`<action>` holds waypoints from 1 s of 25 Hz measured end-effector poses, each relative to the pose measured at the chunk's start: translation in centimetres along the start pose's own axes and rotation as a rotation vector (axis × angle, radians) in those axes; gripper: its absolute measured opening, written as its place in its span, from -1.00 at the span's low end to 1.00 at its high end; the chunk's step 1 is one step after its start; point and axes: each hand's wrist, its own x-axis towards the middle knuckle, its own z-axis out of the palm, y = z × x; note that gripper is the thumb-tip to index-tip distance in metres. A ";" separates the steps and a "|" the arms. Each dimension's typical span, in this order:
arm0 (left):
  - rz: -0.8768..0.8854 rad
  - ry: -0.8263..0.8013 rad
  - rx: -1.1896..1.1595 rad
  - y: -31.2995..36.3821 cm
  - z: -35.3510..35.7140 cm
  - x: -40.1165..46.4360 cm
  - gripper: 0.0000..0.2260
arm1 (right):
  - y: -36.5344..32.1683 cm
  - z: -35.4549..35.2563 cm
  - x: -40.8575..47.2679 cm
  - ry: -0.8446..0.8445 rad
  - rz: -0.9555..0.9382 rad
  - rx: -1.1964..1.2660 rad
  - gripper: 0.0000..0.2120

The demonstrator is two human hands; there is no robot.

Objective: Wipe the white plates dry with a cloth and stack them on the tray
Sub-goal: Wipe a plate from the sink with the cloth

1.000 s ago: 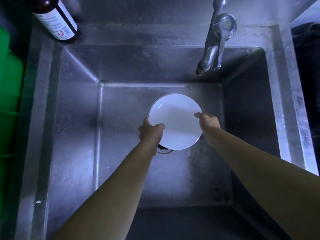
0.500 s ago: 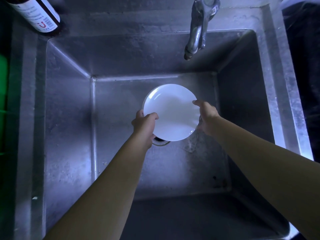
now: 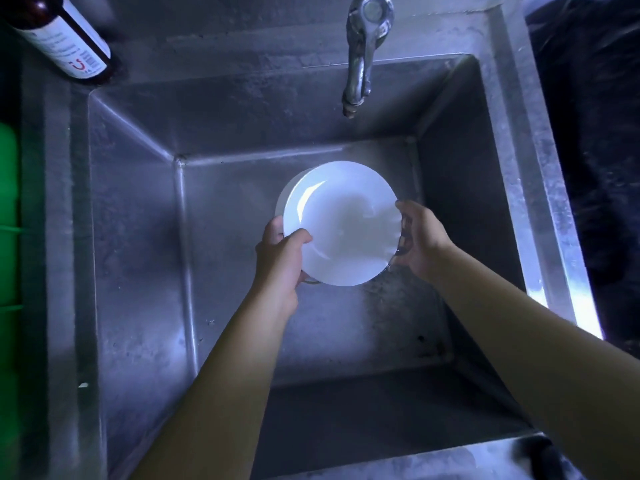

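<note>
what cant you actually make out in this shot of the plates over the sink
- Head view: how many white plates; only a second rim shows behind the top one.
- Drain, covered by the plates and left hand.
- Right hand fingers, behind the rim.
- Bottle top, cut by the edge; label too small.
- Cloth and tray: not in view.

A stainless steel sink (image 3: 138,271) is taking up most of the view, its deep square basin sloping down to a flat, stained floor; a metal faucet (image 3: 360,53) is rising from the back ledge and hanging its spout over the basin; a dark bottle (image 3: 65,39) with a white label is standing on the back left corner of the ledge; a small pale speck is lying on the left rim.
</note>
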 end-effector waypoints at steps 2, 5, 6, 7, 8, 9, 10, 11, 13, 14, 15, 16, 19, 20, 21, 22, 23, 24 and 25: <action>0.048 -0.012 0.023 0.6 -0.4 -2.5 -0.64 | 0.3 -0.7 -2.2 -0.039 0.000 0.046 -0.73; 0.099 -0.030 0.004 1.9 -0.9 -6.8 -0.65 | 0.7 -1.7 -5.4 -0.083 -0.012 0.138 -0.81; 0.118 -0.036 -0.001 2.5 -0.9 -8.3 -0.67 | 0.8 -2.1 -6.3 -0.089 -0.017 0.176 -0.82; 0.140 -0.046 0.000 3.1 -1.0 -9.8 -0.68 | 1.0 -2.5 -7.3 -0.094 -0.019 0.214 -0.82; 0.164 -0.058 0.010 3.7 -1.0 -11.3 -0.67 | 1.1 -2.9 -8.2 -0.110 -0.018 0.247 -0.77; 0.192 -0.069 0.028 4.2 -1.0 -12.8 -0.67 | 1.3 -3.3 -9.2 -0.133 -0.016 0.274 -0.72; 0.227 -0.077 0.053 4.7 -0.9 -14.3 -0.66 | 1.4 -3.6 -10.0 -0.161 -0.017 0.298 -0.68; 0.268 -0.083 0.087 5.1 -0.8 -15.6 -0.64 | 1.4 -3.8 -10.7 -0.190 -0.016 0.321 -0.64; 0.361 -0.097 0.171 5.7 -0.6 -18.2 -0.61 | 1.3 -4.1 -11.8 -0.242 -0.008 0.360 -0.58; 0.401 -0.098 0.217 5.7 -0.5 -19.4 -0.57 | 1.2 -4.3 -12.3 -0.264 -0.004 0.373 -0.59; 0.430 -0.094 0.260 5.6 -0.5 -20.4 -0.54 | 1.1 -4.4 -12.9 -0.285 -0.001 0.386 -0.62; 0.455 -0.090 0.297 5.3 -0.5 -21.4 -0.50 | 1.1 -4.6 -13.5 -0.303 -0.002 0.398 -0.63; 0.562 -0.083 0.454 4.7 -0.7 -24.0 -0.46 | 1.5 -5.1 -15.2 -0.361 -0.009 0.434 -0.60; 0.585 -0.094 0.511 4.5 -0.8 -24.6 -0.44 | 1.8 -5.4 -15.7 -0.370 -0.007 0.443 -0.59; 0.601 -0.112 0.561 4.4 -0.8 -25.4 -0.42 | 1.9 -5.7 -16.2 -0.377 0.000 0.449 -0.59; 0.610 -0.137 0.606 4.1 -0.9 -26.0 -0.40 | 2.1 -6.1 -16.7 -0.381 0.009 0.454 -0.60; 0.612 -0.159 0.646 3.8 -0.9 -26.7 -0.37 | 2.2 -6.4 -17.3 -0.380 0.025 0.460 -0.60; 0.608 -0.170 0.674 3.6 -0.8 -27.3 -0.34 | 2.3 -6.8 -17.7 -0.378 0.040 0.462 -0.60; 0.609 -0.172 0.688 3.3 -0.8 -27.9 -0.33 | 2.3 -7.2 -18.1 -0.378 0.051 0.458 -0.59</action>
